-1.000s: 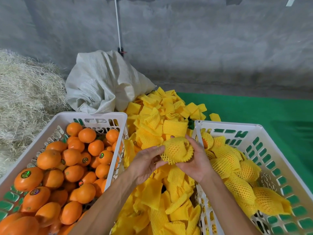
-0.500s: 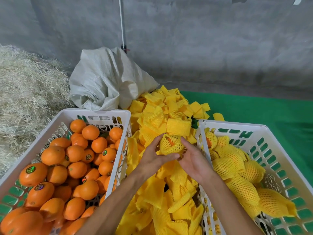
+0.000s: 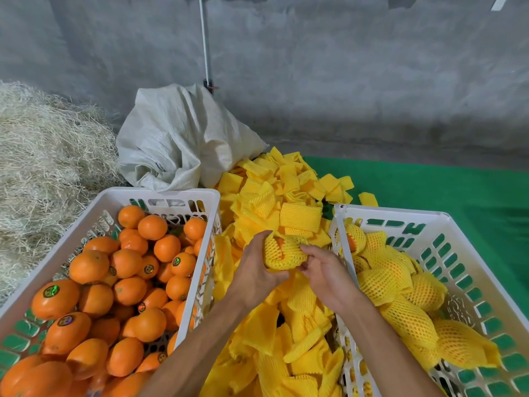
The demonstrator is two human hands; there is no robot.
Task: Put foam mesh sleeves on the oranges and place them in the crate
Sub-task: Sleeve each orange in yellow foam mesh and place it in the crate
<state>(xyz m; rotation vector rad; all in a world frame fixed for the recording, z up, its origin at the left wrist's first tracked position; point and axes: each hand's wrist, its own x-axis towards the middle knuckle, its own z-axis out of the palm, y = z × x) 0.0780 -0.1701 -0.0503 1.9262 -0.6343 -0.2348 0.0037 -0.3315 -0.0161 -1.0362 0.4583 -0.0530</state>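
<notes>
Between two crates [image 3: 160, 193], two hands [image 3: 254, 270], one sleeved orange [image 3: 283, 253]

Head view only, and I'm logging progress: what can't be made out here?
- Near side of the sleeved orange: covered by left hand and right hand.
- Left crate and right crate: near ends cut off by the frame's bottom edge.
- Orange stickers: print too small to read.
</notes>
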